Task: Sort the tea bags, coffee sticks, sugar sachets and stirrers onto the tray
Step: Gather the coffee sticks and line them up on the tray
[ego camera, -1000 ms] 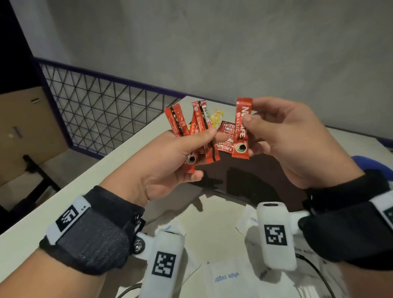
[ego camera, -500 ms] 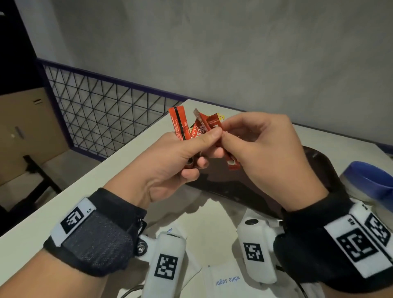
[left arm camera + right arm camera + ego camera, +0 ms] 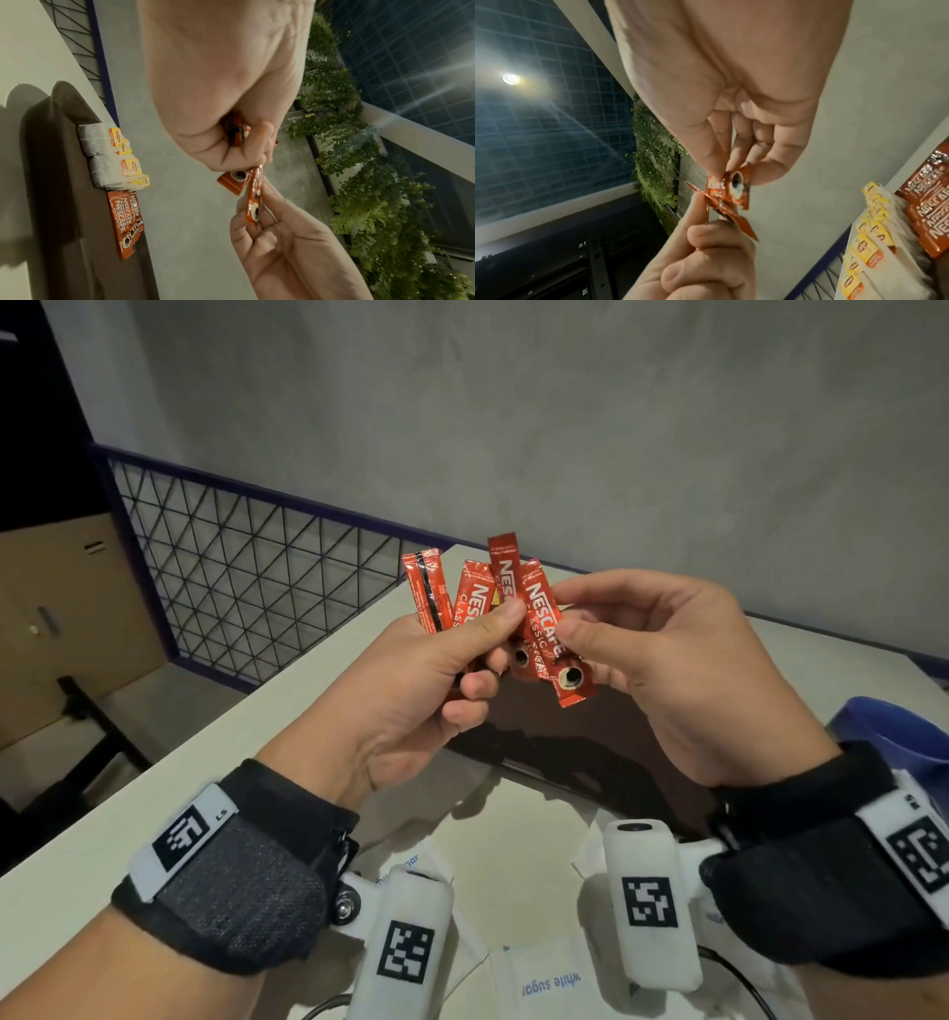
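Observation:
My left hand grips a fan of several red coffee sticks upright above the dark tray. My right hand pinches the rightmost stick of that fan between thumb and forefinger. In the left wrist view a row of tea bags with yellow tags lies on the tray, with a pile of coffee sticks beside it. The right wrist view shows the same tea bags and coffee sticks. No stirrers are in view.
White sugar sachets lie on the pale table in front of the tray, under my wrists. A blue-lidded container stands at the right. A wire mesh railing runs beyond the table's left edge.
A second ago my right hand held one coffee stick apart from the bunch. It has since brought it against the fan in my left hand and still pinches it.

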Demonstrator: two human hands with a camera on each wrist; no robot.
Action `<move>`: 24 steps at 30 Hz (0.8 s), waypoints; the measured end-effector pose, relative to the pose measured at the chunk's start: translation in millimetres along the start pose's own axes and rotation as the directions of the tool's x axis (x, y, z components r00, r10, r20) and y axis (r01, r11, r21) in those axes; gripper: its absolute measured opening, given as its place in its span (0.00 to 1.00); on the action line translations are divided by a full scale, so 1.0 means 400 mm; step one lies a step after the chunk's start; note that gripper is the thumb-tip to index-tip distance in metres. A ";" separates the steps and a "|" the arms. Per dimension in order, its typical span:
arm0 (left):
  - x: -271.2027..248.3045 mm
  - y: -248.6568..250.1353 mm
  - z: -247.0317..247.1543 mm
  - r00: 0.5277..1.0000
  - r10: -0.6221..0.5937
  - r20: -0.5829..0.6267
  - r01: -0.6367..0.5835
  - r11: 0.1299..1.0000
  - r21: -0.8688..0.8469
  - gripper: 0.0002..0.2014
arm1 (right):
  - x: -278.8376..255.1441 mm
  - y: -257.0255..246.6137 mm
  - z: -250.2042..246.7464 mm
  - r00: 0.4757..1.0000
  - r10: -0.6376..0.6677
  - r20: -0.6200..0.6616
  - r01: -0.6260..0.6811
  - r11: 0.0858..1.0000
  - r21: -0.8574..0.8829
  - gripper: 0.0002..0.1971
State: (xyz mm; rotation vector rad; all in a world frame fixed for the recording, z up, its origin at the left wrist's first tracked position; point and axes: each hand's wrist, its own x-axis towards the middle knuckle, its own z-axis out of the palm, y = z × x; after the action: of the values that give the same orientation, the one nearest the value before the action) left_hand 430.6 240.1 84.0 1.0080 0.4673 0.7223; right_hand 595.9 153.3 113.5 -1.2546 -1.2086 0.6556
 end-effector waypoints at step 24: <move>-0.005 0.009 0.008 0.993 0.100 -0.059 -0.102 0.994 -0.026 0.07 | -0.004 0.000 0.001 0.996 -0.008 0.092 0.007 1.000 0.011 0.17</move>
State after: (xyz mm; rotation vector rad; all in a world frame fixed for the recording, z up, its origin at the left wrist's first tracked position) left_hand 430.4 237.9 88.7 0.9909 0.4567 0.8486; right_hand 595.3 152.0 113.0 -1.2216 -1.2828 0.7204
